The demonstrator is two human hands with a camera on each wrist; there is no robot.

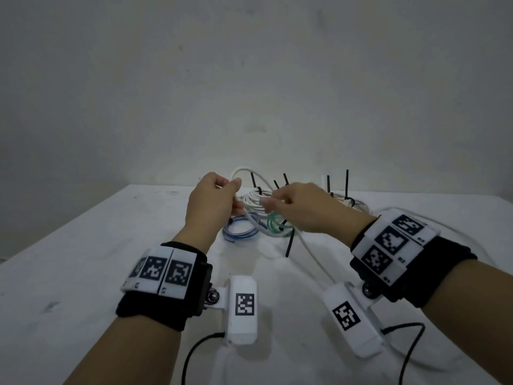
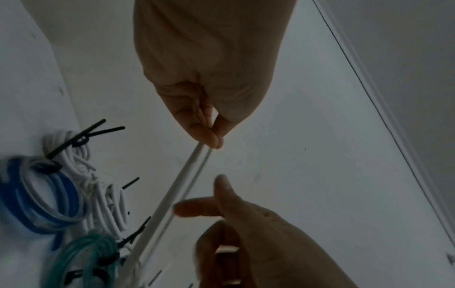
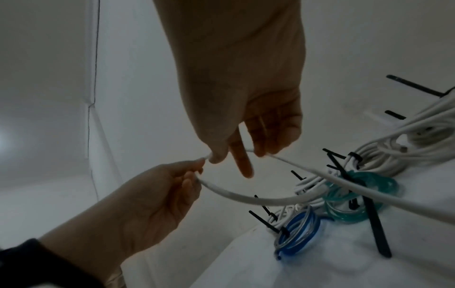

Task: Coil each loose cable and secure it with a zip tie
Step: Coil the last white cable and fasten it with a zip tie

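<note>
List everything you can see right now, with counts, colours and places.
loose cable: one, white, held up between both hands, trailing over the table to the right
white coils: at least two, zip-tied, far side of table
blue coil: one, blue and clear, tied, near the left hand
green coil: one, teal, tied, under the right hand
zip ties: several, black, tails sticking up from the coils
table: one, white
left hand: pinches the loose cable
right hand: pinches the loose cable
wrist cameras: two, white
</note>
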